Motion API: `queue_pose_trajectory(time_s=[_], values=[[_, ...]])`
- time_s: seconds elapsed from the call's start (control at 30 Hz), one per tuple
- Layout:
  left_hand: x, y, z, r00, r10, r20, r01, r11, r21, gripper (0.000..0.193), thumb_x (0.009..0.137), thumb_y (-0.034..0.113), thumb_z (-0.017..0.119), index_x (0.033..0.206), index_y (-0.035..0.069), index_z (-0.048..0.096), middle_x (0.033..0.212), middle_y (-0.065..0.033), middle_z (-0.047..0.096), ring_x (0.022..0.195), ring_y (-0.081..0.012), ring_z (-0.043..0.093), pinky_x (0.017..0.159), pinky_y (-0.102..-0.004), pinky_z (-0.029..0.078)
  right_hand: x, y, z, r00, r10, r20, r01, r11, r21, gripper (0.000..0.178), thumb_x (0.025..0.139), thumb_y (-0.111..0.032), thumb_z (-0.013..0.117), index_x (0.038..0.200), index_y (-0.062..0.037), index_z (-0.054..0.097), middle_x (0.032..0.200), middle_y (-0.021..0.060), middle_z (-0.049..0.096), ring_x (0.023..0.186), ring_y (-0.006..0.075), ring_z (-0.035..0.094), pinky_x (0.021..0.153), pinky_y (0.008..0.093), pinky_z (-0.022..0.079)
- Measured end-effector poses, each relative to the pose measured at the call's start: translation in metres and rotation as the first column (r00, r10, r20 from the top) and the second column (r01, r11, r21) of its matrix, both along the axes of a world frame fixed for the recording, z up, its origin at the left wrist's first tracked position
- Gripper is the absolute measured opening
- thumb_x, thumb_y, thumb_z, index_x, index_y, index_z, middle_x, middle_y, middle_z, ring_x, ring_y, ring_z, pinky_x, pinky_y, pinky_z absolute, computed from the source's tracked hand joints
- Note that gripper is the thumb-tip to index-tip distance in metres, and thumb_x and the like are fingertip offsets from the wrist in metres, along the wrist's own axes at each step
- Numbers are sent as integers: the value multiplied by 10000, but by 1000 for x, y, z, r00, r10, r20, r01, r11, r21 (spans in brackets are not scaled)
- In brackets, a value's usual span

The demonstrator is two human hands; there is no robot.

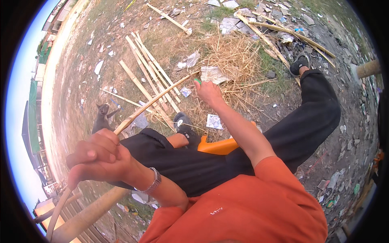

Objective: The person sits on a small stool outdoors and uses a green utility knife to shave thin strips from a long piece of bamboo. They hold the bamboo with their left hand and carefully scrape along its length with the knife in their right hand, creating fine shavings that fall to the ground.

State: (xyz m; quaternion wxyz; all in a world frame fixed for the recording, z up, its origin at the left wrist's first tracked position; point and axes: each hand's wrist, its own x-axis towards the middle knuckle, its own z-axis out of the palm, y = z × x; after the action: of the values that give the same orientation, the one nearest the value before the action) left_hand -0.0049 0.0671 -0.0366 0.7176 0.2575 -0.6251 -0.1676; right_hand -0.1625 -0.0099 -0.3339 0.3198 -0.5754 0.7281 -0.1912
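Bamboo strip (156, 99) slants lower-left to upper-right (bowed); both hands grip.

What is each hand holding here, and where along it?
Both grip one bamboo strip: left hand around its near part, right hand near its far end, along with a green-tipped tool.

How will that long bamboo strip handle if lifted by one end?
The bamboo strip is thin and already bows between the left hand and right hand, so it is probably springy and light. It looks flat, so unlikely to roll.
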Motion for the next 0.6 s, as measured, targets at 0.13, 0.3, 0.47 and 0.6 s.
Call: queue_pose_trajectory(time_s=[0.13,0.3,0.47,0.6], values=[[2,-4,4,999,36,-24,-35,999,15,518,967,526,280,744,89,446,480,30,252,323,-53,193,331,-211,182,-7,-8,-10,984,70,-166,-75,997,-21,551,964,-440,370,847,-1,682,804,189,664,763,357,662,664,455,524],[-7,-6,8,982,160,-104,-155,987,50,518,932,549,372,715,95,497,448,47,240,334,-52,183,355,-224,137,-46,-34,-8,897,134,-420,-151,989,-7,510,964,-435,392,828,-26,665,788,154,657,761,305,662,646,447,518],[-3,0,2,993,85,-79,-84,996,16,545,935,565,322,718,90,478,438,41,267,311,-55,199,332,-218,164,-18,4,116,972,150,181,-142,988,-57,515,979,-421,349,802,6,574,751,212,626,698,406,603,657,487,463],[26,-14,3,843,-529,104,537,838,-92,525,961,485,360,807,-9,450,450,-14,394,313,-112,360,298,-251,355,1,74,202,773,320,548,-238,947,-217,519,988,-407,324,803,25,546,653,272,537,655,444,533,621,489,402]])
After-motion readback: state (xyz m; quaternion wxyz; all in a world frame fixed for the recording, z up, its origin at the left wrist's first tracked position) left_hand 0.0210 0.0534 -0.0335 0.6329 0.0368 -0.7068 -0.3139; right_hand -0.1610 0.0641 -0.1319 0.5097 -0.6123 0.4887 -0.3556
